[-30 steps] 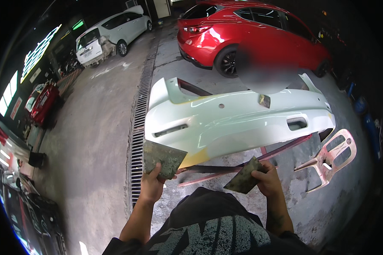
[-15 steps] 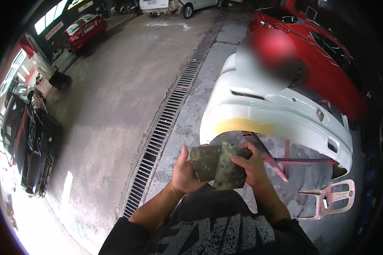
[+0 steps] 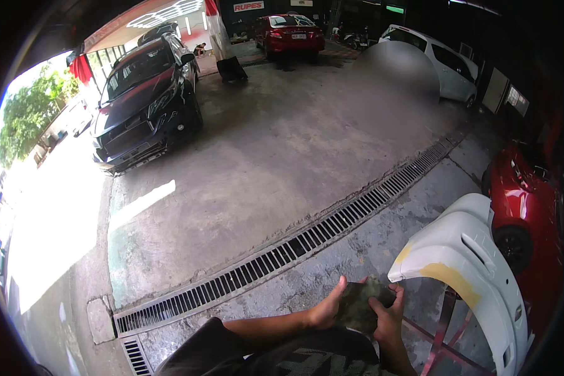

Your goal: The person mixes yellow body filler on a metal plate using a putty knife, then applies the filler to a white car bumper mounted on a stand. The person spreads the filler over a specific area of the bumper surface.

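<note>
Both of my hands hold a folded dark grey-green sheet, like sandpaper [image 3: 359,304], in front of my chest. My left hand [image 3: 328,308] grips its left edge with the thumb up. My right hand [image 3: 387,315] pinches its right side. Just to the right stands a white car bumper [image 3: 476,263] with a yellow filler patch, resting on a red metal stand [image 3: 446,341].
A long drain grate [image 3: 282,257] runs diagonally across the concrete floor. A black car [image 3: 145,100] is parked at the upper left, a red car [image 3: 525,207] at the right, another red car [image 3: 289,32] and a white car [image 3: 442,62] at the back.
The view has swung left, so the bumper now lies at the right edge. My hands, apart with the sheet a second ago, have come together and stay closed on it.
</note>
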Demonstrator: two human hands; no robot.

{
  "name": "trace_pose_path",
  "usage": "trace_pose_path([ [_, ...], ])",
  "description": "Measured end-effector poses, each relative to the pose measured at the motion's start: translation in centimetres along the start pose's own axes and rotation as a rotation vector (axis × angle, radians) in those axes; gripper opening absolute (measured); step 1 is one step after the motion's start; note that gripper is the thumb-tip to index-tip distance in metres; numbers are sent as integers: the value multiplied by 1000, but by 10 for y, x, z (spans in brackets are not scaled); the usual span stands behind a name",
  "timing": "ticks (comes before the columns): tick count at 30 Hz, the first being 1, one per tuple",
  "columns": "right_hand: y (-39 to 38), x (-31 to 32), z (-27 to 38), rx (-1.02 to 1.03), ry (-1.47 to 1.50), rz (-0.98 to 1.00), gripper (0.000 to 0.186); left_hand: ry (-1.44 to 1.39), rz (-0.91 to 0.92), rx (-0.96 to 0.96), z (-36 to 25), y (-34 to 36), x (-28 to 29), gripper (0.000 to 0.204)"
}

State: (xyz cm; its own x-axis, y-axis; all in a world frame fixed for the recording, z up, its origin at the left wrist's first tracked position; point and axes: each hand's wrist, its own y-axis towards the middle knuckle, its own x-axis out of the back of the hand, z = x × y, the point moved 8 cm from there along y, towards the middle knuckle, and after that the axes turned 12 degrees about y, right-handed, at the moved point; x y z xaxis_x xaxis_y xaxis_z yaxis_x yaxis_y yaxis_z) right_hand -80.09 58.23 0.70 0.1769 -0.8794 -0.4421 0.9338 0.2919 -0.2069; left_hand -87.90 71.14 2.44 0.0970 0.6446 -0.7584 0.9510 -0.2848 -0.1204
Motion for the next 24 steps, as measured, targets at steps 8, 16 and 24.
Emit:
trace_pose_path([
  [8,23,-116,-11,-57,134,434,65,83,15,-138,-31,-43,41,92],
  [16,75,-191,-14,-30,-37,750,48,129,-115,-233,-73,-45,91,98],
  [24,177,-220,-75,-712,329,701,42,359,-1099,-298,-151,-25,225,105],
])
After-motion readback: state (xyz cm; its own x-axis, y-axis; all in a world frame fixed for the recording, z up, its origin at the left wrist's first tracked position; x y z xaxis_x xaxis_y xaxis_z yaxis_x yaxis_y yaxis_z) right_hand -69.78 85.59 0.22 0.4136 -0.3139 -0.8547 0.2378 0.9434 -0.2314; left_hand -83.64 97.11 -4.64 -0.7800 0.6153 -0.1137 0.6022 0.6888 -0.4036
